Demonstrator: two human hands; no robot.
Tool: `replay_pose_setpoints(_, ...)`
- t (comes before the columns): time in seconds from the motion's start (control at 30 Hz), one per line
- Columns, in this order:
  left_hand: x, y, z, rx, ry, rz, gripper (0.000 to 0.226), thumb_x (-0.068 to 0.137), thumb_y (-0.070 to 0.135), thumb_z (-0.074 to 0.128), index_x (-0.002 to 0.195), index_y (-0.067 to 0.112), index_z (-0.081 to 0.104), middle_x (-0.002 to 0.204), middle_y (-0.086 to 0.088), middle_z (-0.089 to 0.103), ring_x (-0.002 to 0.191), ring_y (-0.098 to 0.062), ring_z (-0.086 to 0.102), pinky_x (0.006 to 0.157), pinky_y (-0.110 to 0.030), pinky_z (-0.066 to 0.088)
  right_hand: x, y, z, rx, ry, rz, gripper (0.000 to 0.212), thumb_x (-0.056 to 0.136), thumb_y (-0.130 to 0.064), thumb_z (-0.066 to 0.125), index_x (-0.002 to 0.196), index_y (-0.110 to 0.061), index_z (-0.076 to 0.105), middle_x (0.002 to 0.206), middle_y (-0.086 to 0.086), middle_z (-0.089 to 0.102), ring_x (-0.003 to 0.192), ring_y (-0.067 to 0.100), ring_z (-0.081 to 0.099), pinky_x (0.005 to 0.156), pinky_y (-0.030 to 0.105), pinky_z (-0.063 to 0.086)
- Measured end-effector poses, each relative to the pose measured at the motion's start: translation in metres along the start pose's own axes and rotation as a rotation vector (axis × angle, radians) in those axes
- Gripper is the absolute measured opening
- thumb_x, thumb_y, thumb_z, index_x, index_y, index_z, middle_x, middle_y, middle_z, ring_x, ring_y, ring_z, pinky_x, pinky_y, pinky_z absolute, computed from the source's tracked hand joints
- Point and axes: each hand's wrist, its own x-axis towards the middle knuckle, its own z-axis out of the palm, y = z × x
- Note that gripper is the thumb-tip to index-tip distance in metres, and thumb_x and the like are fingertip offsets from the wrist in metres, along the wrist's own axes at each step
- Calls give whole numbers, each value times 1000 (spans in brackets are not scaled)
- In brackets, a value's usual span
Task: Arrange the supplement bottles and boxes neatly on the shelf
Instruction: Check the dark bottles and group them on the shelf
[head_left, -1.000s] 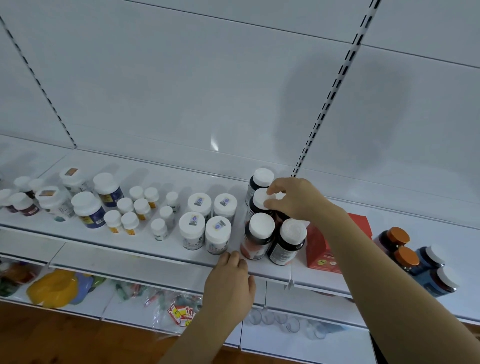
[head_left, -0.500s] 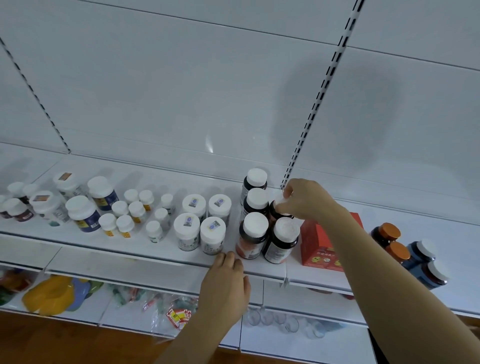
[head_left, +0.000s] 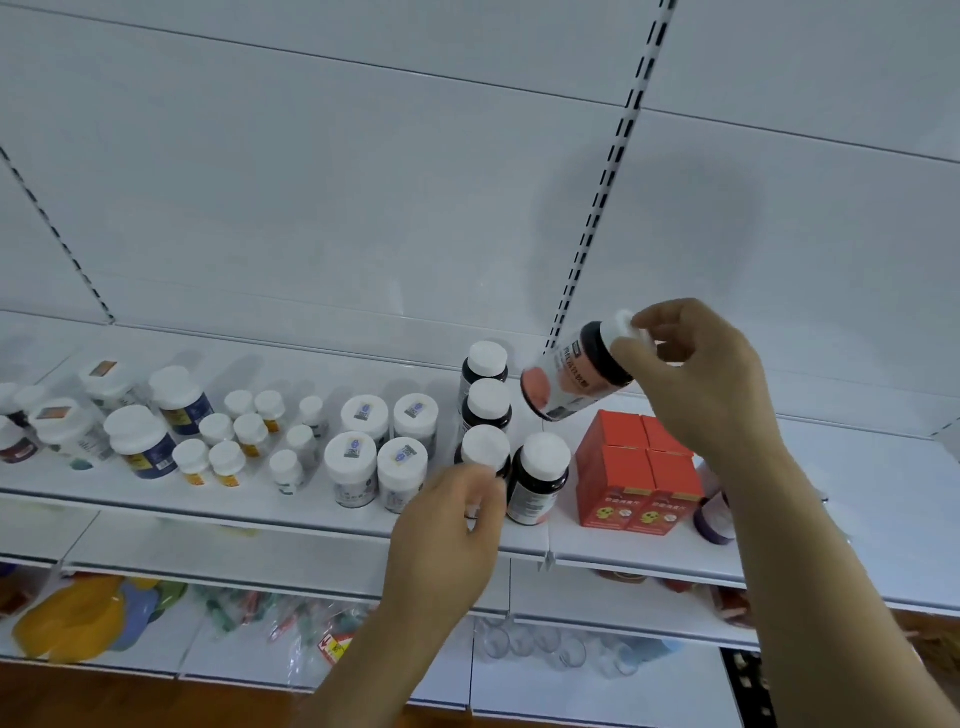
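One dark bottle (head_left: 576, 376) is hanging tipped in the air, its bottom pointing down-left toward the shelf (head_left: 311, 519). Right hand (head_left: 711, 384) is pinching its white cap. Left hand (head_left: 447, 540) is curling around the front bottle (head_left: 485, 449) below.

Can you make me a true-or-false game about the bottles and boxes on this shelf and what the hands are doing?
1. The right hand holds a dark bottle up in the air, tilted. True.
2. The red boxes are lying on the floor. False: they stand on the shelf, right of the dark bottles.
3. The left hand is at the front dark bottle. True.
4. The lifted bottle has an orange cap. False: its cap is white.
5. All the bottles on the shelf are the same size. False: some are small, some big.
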Motion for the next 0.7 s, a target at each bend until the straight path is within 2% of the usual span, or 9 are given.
replay_pose_setpoints(0.07,4,30,-7,-268,-46,-92,13,99,32,56,106,29,66,100,17,70,97,4,62,76,-5,43,-17,-7,-6,137,9,36,10,91,-40,68,97,-32,65,91,-14,72,84,7,67,68,23,49)
replay_pose_setpoints(0.13,3,55,-12,-474,-71,-125,13,100,28,55,106,32,65,97,24,72,96,8,64,77,-3,43,-34,-12,-9,242,16,77,6,90,-37,68,93,-32,67,85,-12,75,80,11,70,69,27,52)
replay_pose_setpoints(0.2,-3,69,-13,-645,-24,-157,16,98,32,53,107,28,66,98,25,72,96,6,67,79,-7,46,-49,-12,-7,324,23,120,4,90,-33,69,91,-29,68,82,-13,76,78,15,71,67,28,53)
replay_pose_setpoints(0.3,-11,74,-8,-818,117,-205,29,87,40,57,108,22,66,111,11,74,105,-7,69,88,-18,52,-66,-5,-2,429,56,171,6,93,-32,68,93,-27,69,83,-6,77,80,23,73,75,40,59)
replay_pose_setpoints(0.4,-15,76,-5,-870,217,-204,25,84,37,60,103,21,64,118,3,72,108,-11,68,92,-24,54,-80,4,7,542,80,215,6,97,-27,64,97,-24,69,89,-2,78,86,24,73,80,41,60)
replay_pose_setpoints(0.53,-17,80,-6,-842,255,-158,29,86,32,61,110,16,63,106,11,74,101,-4,68,86,-16,52,-94,6,19,725,108,192,19,101,-12,56,113,-17,70,105,-2,77,103,16,72,90,32,59)
replay_pose_setpoints(0.7,-17,81,-11,-845,280,-142,23,86,29,62,106,17,66,109,10,74,103,-4,68,82,-10,50,-99,6,27,779,164,130,26,101,-8,53,121,-15,67,113,-2,75,111,17,69,95,28,56)
